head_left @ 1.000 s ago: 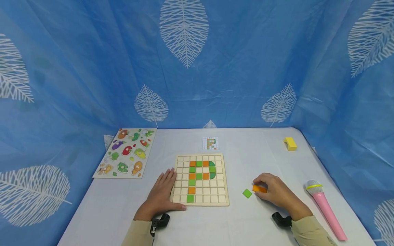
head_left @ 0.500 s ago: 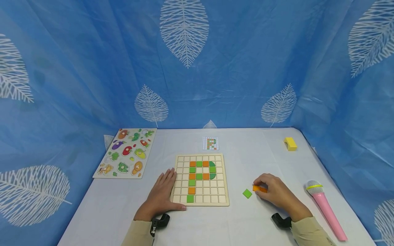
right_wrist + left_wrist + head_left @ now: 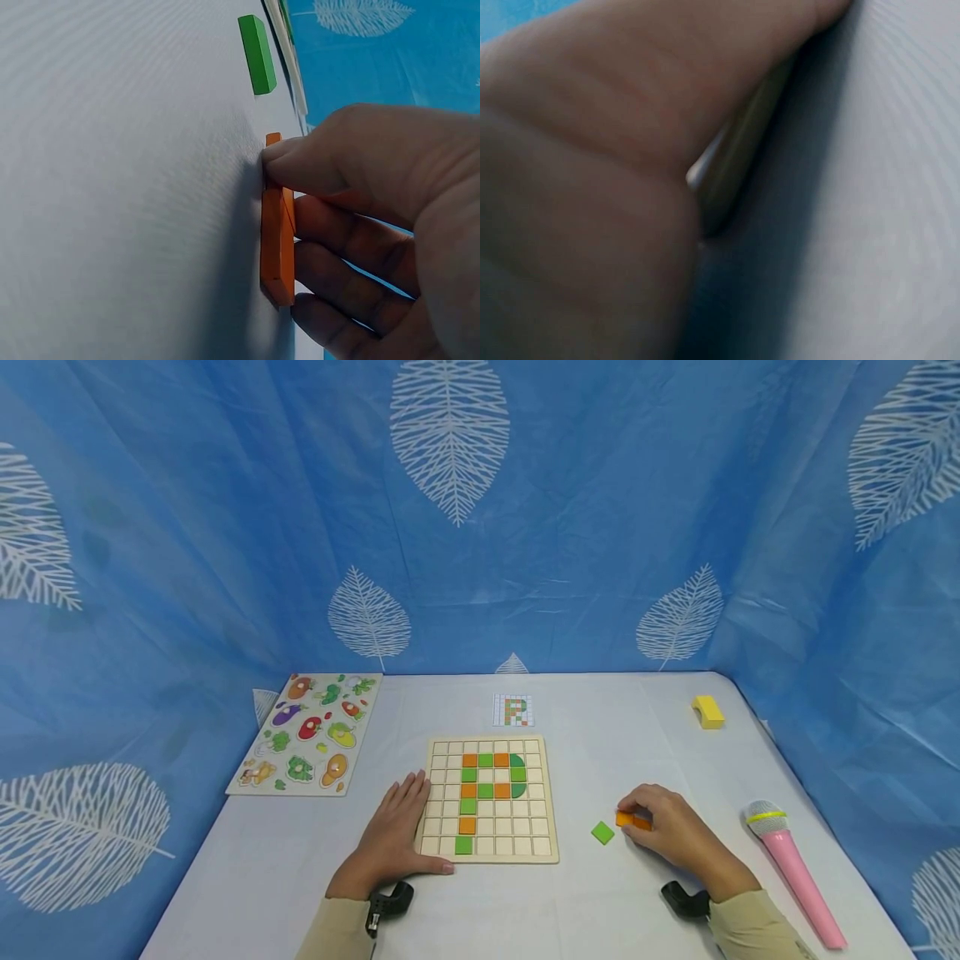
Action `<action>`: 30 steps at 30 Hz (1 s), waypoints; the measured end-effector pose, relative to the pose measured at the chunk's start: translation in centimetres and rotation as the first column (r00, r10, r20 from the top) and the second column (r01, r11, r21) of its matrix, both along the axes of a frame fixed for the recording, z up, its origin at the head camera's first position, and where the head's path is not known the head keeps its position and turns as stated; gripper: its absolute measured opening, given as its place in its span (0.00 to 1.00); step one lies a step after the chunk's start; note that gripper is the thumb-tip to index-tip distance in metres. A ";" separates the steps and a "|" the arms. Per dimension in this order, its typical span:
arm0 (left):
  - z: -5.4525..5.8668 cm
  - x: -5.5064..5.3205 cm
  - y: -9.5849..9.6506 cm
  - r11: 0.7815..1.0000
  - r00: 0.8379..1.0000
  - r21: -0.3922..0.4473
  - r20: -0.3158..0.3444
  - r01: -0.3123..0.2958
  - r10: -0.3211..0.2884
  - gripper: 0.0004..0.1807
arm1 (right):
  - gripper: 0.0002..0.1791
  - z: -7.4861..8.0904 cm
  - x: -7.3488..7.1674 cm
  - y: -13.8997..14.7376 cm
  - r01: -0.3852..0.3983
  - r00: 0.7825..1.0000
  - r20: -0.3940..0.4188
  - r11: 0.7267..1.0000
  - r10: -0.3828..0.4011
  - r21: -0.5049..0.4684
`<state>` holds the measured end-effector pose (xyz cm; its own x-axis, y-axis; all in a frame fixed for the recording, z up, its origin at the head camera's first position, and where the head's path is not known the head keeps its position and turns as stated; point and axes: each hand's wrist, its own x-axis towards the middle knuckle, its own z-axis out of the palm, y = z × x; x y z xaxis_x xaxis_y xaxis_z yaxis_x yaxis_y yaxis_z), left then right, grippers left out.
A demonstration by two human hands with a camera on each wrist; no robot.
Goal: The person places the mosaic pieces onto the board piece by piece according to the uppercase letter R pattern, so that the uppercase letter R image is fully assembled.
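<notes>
My left hand (image 3: 393,833) rests along the left and near edges of a wooden grid board (image 3: 551,827), fingers straight and thumb at the front edge. Orange and green tiles in the board form a P-like shape, with two rounded dark-green pieces at its right. Over the tablecloth on the right, my right hand (image 3: 671,831) pinches an orange tile (image 3: 274,138) between thumb and fingers. A second orange tile (image 3: 277,240) lies against it, beside the curled fingers. Just left of that hand is a loose green tile (image 3: 602,832). The left wrist view is mostly palm, dark and blurred.
Behind the board lies a small pattern card (image 3: 513,710) showing an R shape. A vegetable puzzle board (image 3: 307,735) is at the far left. On the right are a yellow arch block (image 3: 707,712) and a pink toy microphone (image 3: 798,877). Blue curtains enclose the table.
</notes>
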<state>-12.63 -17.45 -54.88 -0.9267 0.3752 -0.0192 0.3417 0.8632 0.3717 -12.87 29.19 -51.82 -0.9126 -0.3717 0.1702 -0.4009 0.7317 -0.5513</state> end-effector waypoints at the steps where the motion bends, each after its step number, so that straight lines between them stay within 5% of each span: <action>1: 0.0 0.0 0.0 1.000 1.000 0.003 -0.005 0.001 0.000 0.82 | 0.16 0.0 0.0 0.0 -0.002 1.000 -0.003 1.000 0.002 -0.003; 30: 0.1 0.0 0.1 1.000 1.000 0.023 -0.027 0.003 -0.002 0.82 | 0.15 -0.4 -0.1 0.0 0.007 1.000 0.010 1.000 -0.006 -0.003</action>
<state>-12.58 -17.40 -54.79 -0.9259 0.3774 0.0145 0.3539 0.8536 0.3823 -12.93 29.22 -52.25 -0.9167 -0.3653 0.1621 -0.3905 0.7325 -0.5577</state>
